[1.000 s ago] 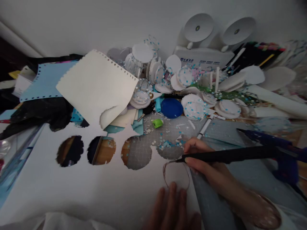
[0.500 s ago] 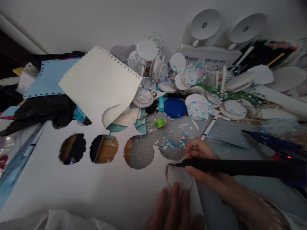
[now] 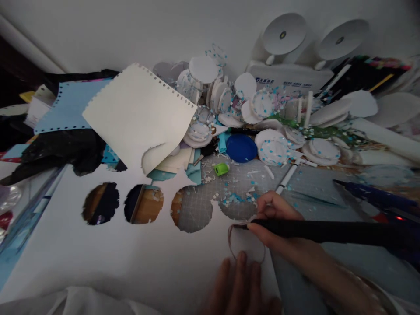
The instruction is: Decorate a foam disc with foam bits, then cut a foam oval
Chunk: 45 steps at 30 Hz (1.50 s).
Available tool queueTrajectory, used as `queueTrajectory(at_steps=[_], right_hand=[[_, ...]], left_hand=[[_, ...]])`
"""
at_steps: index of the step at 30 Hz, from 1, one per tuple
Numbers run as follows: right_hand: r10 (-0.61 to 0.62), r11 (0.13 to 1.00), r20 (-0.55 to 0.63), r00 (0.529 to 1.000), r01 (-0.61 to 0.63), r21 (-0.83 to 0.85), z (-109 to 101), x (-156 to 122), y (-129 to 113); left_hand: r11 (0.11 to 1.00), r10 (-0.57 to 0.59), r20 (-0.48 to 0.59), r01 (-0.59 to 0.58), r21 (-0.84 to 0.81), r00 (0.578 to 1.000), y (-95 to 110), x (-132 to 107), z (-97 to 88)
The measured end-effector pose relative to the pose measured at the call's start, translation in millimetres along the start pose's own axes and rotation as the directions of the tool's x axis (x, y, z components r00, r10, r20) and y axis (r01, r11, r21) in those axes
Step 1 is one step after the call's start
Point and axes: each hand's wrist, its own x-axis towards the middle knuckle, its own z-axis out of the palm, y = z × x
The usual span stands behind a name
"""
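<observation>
A white sheet [image 3: 138,258] with ragged round holes along its upper part lies in front of me. Near its right edge it bears a thin brownish circle outline [image 3: 230,239], thicker at the upper left. My right hand [image 3: 278,218] grips a black pen-shaped tool [image 3: 315,230], held nearly level, its thin dark tip at the top left of that outline. Just below, my left hand [image 3: 241,284] rests flat, its fingertips inside the outline's lower part and its fingers slightly apart. The lower part of the left hand is cut off by the frame.
Behind the sheet are a cream punched page [image 3: 141,113], a blue oval lid [image 3: 242,148], a green sharpener [image 3: 221,169] and piles of white discs [image 3: 272,146]. A dark blue glue gun [image 3: 370,197] with a red light lies right. White scraps litter the grey cutting mat [image 3: 243,179].
The view has shifted slightly. My right thumb has moved forward along the tool, while the tip stays at the outline's upper left. My left hand keeps its place on the sheet.
</observation>
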Motion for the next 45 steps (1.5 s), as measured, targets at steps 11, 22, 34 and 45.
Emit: queueTrajectory(at_steps=[11,22,34,45], right_hand=[[-0.019,0.989,-0.015,1.000,0.021,0.147,3,0,-5],[-0.087,0.996,-0.056,0.995,0.086,-0.016,-6,5,-7],[-0.045,0.998,-0.209,0.977,0.034,-0.057,-13,3,-2],[-0.096,0.995,-0.377,0.921,0.099,-0.012,-19,-1,5]], left_hand=[[0.947,-0.318,-0.249,0.320,-0.033,0.915,24,2,19.7],[0.999,0.037,0.082,-0.037,0.002,0.996,-3,1,-4.2],[1.000,0.028,0.066,-0.028,-0.007,0.997,-2,3,-2.7],[0.997,0.076,0.051,-0.075,-0.011,0.996,-4,0,-2.8]])
